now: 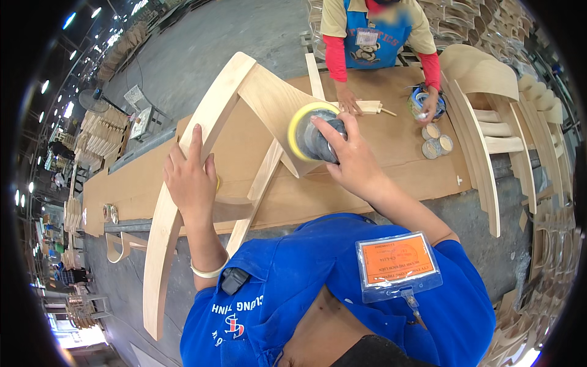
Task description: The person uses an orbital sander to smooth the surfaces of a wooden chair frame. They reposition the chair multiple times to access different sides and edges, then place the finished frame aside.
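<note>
A pale wooden chair frame [162, 257], with a long curved leg and a bowed back panel [263, 88], is tilted up in front of me over the table. My left hand [191, 177] wraps round the long leg, its index finger lying along the wood. In my right hand [354, 156] is a round power sander [315, 137] with a dark body and a yellow-edged pad. The sander's pad rests against the right part of the back panel, where my fingers cover some of its body. Slanting bars [263, 174] of the frame show below the panel.
A cardboard-covered table [391, 177] lies beneath. Across it, a co-worker's hands [347, 100] handle a small wooden piece [367, 107] and a bowl of items [419, 98]. Round tins [430, 148] sit nearby. Chair frames [483, 140] stand at right; a fan [93, 101] at far left.
</note>
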Tool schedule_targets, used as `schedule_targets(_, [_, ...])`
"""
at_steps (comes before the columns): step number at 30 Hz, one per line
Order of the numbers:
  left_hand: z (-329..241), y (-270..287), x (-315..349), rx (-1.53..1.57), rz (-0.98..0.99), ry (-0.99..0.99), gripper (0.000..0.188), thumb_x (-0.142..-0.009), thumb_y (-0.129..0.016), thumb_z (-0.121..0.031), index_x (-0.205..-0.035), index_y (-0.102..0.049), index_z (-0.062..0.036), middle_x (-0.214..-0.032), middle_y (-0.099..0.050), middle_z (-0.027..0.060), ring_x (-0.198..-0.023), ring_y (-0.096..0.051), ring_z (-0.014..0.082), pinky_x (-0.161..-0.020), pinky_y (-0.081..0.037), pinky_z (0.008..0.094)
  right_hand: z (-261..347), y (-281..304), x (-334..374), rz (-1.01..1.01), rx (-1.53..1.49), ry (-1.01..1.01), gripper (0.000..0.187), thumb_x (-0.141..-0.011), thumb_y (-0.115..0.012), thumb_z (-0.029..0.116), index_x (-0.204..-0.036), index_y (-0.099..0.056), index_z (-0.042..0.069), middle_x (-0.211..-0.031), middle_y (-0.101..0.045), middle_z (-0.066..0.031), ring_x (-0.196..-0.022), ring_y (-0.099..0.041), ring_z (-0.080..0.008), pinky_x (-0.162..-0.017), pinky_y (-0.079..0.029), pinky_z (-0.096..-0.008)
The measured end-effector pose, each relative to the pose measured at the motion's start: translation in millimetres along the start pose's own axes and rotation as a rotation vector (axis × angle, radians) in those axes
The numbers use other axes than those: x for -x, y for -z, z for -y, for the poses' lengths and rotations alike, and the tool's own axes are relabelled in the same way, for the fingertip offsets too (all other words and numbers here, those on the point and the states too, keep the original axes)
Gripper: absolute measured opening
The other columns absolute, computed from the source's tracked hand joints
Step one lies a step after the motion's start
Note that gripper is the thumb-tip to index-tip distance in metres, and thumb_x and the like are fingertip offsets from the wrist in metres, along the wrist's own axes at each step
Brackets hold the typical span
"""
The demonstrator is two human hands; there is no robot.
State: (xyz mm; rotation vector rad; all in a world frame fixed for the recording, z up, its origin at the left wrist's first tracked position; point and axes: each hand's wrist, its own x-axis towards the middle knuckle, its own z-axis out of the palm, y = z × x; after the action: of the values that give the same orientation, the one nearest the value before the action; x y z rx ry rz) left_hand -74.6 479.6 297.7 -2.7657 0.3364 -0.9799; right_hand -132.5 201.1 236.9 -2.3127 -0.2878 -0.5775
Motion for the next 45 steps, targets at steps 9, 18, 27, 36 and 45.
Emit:
schedule_targets(9, [-7, 7, 4, -0.004, 0.03, 0.003, 0.06, -0.077, -0.068, -0.021, -0.134, -0.049, -0.0289, -0.106, -0.051, 0.0122, -0.094, -0.053, 0.031, -0.082, -0.044, 0.0427, 3, 10, -10, -0.011, -0.03, 0.039, 0.078, -0.066, -0.066, -0.004, -0.135, -0.042, 0.022, -0.124, -0.037, -0.0227, -0.1, -0.056, -0.0422, -0.085, -0.05, -0.0445])
schedule_targets(18, [-17, 12, 11, 0.039, 0.049, 0.028, 0.058, -0.078, -0.067, -0.022, -0.133, -0.05, -0.0279, -0.111, -0.051, 0.0155, -0.101, -0.052, 0.033, -0.087, -0.042, 0.0434, 13, 25, -19, 0.038, 0.006, 0.094, 0.076, -0.067, -0.066, -0.003, -0.135, -0.042, 0.02, -0.118, -0.042, -0.0224, -0.096, -0.058, -0.0424, -0.081, -0.051, -0.045])
schedule_targets(27, [-24, 15, 15, 0.039, 0.004, 0.015, 0.057, -0.081, -0.066, -0.02, -0.134, -0.049, -0.0287, -0.114, -0.053, 0.0155, -0.104, -0.053, 0.0334, -0.087, -0.043, 0.044, 19, 48, -42, 0.242, 0.085, 0.002, 0.075, -0.07, -0.07, 0.002, -0.137, -0.04, 0.02, -0.12, -0.041, -0.02, -0.099, -0.056, -0.0401, -0.082, -0.05, -0.0443])
schedule_targets(36, [-27, 18, 17, 0.047, -0.015, 0.007, 0.055, -0.079, -0.066, -0.02, -0.132, -0.052, -0.026, -0.113, -0.051, 0.0167, -0.101, -0.05, 0.0328, -0.088, -0.041, 0.0429, 20, 49, -43, 0.244, 0.08, 0.115, 0.073, -0.07, -0.065, 0.0, -0.136, -0.04, 0.018, -0.112, -0.045, -0.0208, -0.093, -0.058, -0.0405, -0.079, -0.05, -0.0455])
schedule_targets(45, [-28, 18, 19, 0.055, -0.006, 0.001, 0.054, -0.08, -0.065, -0.021, -0.132, -0.051, -0.0245, -0.108, -0.051, 0.0162, -0.099, -0.05, 0.0322, -0.087, -0.041, 0.0413, 28, 47, -106, 0.374, 0.129, 0.148, 0.069, -0.075, -0.066, 0.009, -0.137, -0.036, 0.019, -0.108, -0.046, -0.0209, -0.092, -0.058, -0.0389, -0.081, -0.049, -0.0412])
